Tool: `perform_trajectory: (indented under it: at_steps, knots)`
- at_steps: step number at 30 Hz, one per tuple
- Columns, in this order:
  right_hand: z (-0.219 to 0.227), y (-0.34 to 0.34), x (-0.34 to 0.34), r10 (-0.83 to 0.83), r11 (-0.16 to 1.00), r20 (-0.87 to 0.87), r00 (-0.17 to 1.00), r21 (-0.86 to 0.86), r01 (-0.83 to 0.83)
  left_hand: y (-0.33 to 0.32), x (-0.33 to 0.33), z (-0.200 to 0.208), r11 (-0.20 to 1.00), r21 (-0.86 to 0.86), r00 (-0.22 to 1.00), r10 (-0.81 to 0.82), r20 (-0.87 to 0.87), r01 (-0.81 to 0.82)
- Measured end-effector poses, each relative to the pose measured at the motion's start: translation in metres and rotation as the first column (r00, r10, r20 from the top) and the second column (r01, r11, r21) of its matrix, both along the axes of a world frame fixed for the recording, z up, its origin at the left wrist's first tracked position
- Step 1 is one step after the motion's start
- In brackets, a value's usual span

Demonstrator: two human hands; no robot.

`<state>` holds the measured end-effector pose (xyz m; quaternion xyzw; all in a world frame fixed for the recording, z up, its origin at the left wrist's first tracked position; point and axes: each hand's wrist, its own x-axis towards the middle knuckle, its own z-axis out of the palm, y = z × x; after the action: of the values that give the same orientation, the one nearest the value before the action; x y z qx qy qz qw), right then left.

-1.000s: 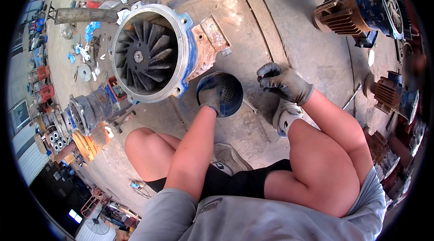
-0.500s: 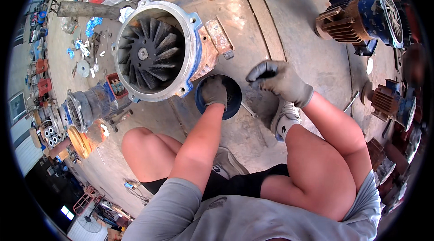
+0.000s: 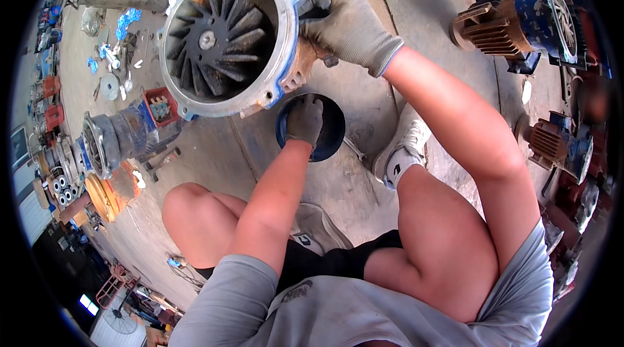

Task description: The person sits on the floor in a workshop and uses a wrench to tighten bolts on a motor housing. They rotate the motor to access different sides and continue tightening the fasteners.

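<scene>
Impeller housing (image 3: 283, 35) sits at eleven o'clock, right hand (image 3: 348, 25) curled against its two-o'clock side; left hand (image 3: 304, 119), grip indiscernible, dips into the blue tub (image 3: 334, 130) toward five o'clock. Likely steadying; next needs firm support.

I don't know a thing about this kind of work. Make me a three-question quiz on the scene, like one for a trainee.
1. True or false: the left hand is inside the round blue cover.

2. Multiple choice: which of these is the right hand closest to?
A. The wrench
B. The metal housing with the bladed wheel
C. The shoe on the person's right foot

3. Fill in the colour: the open box of small parts is ____.

Key: 1. True. 2. B. 3. Red.
</scene>
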<state>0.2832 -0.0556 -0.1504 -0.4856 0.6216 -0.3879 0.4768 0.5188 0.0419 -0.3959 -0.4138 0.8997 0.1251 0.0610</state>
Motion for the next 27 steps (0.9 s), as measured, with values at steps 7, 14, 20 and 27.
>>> perform_trajectory:
  at_steps: [7, 14, 20, 27]
  knots:
    - [-0.016, 0.01, 0.0, 0.102, 0.973, -0.17, 0.98, -0.186, -0.133, -0.001, 0.002, 0.01, 1.0, 0.027, 1.0, -0.01, 0.016, 0.01]
    - [-0.028, 0.014, -0.003, 0.089, 0.891, -0.248, 0.965, -0.413, -0.188, 0.017, -0.01, 0.098, 0.346, 0.904, 0.679, 0.729, -0.091, -0.25]
    - [-0.026, 0.006, -0.008, 0.095, 0.941, -0.26, 0.961, -0.29, -0.172, 0.013, 0.03, 0.235, -0.273, 0.891, 0.051, 0.961, 0.273, 0.363]
    - [-0.027, 0.0, -0.008, 0.186, 0.931, -0.114, 0.976, -0.296, -0.212, -0.01, 0.068, 0.246, -0.065, 0.921, -0.294, 0.937, 0.189, 0.385]
